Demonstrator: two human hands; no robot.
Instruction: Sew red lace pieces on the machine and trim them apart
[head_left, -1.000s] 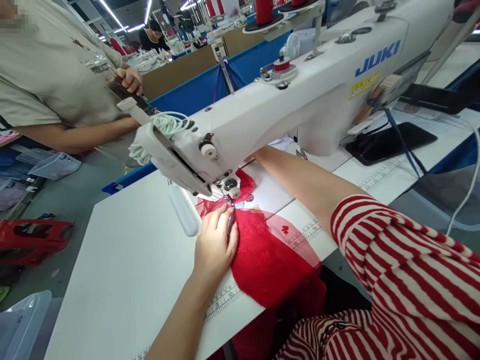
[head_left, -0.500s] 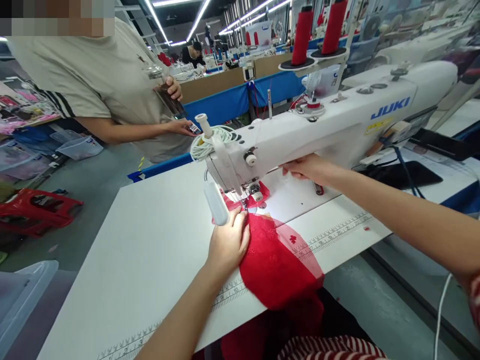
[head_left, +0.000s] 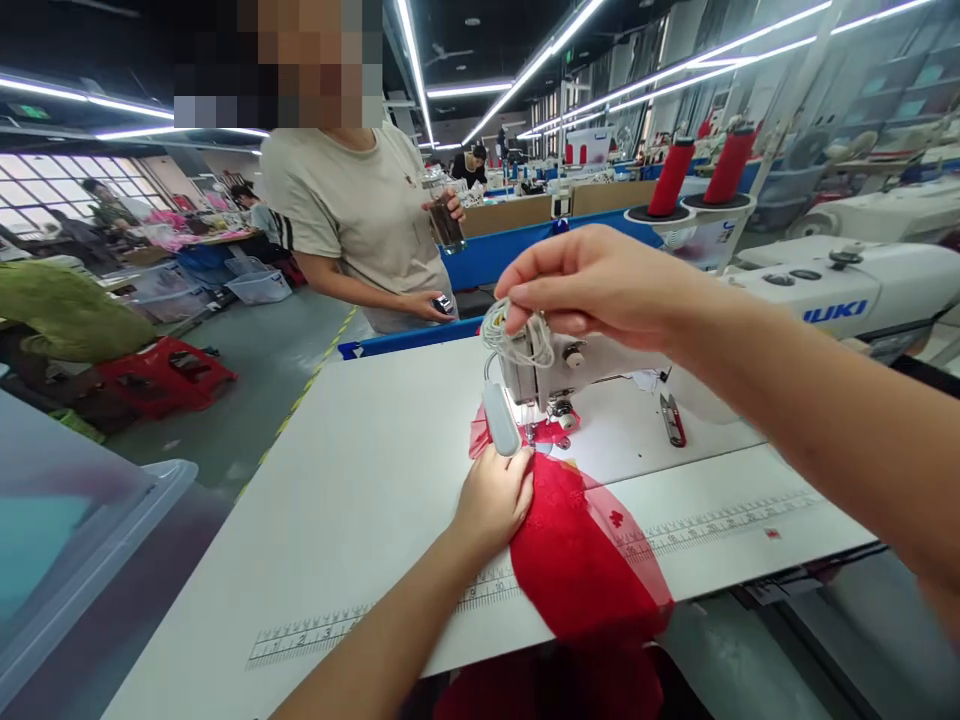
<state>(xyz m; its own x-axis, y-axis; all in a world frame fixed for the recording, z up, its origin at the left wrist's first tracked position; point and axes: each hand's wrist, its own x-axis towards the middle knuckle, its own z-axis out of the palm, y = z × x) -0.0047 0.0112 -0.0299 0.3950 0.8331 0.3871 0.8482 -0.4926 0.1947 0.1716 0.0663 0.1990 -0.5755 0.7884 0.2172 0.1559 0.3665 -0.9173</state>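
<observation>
My left hand (head_left: 495, 500) lies at the left edge of a red lace fabric piece (head_left: 577, 550), close to the presser foot (head_left: 530, 432), its fingers pressed together on the cloth. The red piece hangs over the table's front edge and has a sheer part at its right. Above the head of the white sewing machine (head_left: 622, 360), my right hand (head_left: 585, 285) reaches across with bent fingers. Its thumb and fingertips close on a coil of thin white cord (head_left: 517, 345) looped round the machine's top. Exactly which strands they pinch is partly hidden.
Red-handled thread snips (head_left: 673, 420) lie on the machine bed. Two red thread cones (head_left: 671, 178) stand behind. A person (head_left: 367, 220) across the table holds a bottle (head_left: 448, 225) and a small dark object. A printed ruler (head_left: 300, 635) runs along the front edge; a plastic bin (head_left: 169, 480) stands left.
My right hand has moved from under the machine arm up to the cord coil on the machine head. My left hand stays on the red fabric. The view has tilted up and left.
</observation>
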